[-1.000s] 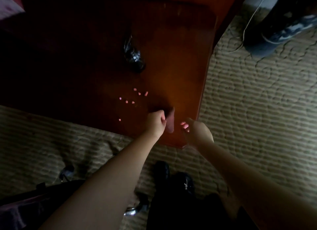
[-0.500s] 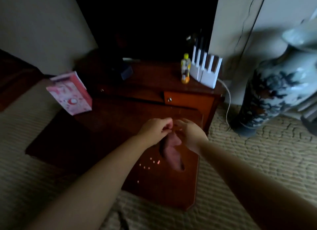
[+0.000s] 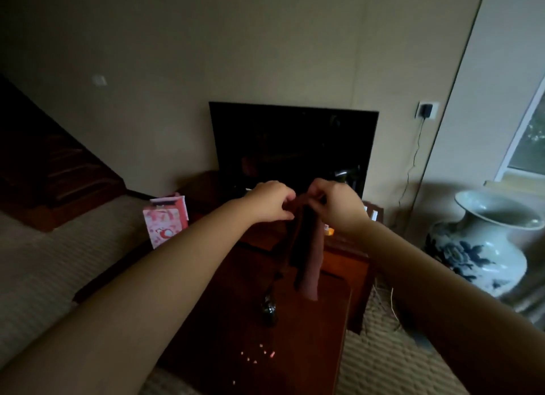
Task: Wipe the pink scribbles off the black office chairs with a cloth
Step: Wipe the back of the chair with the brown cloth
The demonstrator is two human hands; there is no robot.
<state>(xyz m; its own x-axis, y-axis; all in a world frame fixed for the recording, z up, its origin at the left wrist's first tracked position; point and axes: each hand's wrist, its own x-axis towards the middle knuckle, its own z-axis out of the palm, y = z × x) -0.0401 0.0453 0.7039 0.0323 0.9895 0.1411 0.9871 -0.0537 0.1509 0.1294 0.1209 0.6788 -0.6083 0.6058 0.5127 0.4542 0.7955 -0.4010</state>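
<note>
both hands, left hand (image 3: 272, 198) and right hand (image 3: 336, 201), pinch the top edge of a dark reddish cloth (image 3: 305, 253) with curled fingers above the wooden desk (image 3: 309, 335).

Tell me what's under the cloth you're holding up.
Below the cloth lies the dark wooden table, with a shiny dark object and pink bits nearer. The tabletop strip behind the cloth is hidden.

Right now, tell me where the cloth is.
Head view, centre: the cloth hangs pinched at its top between the left hand and right hand, above the table, in front of the TV.
</note>
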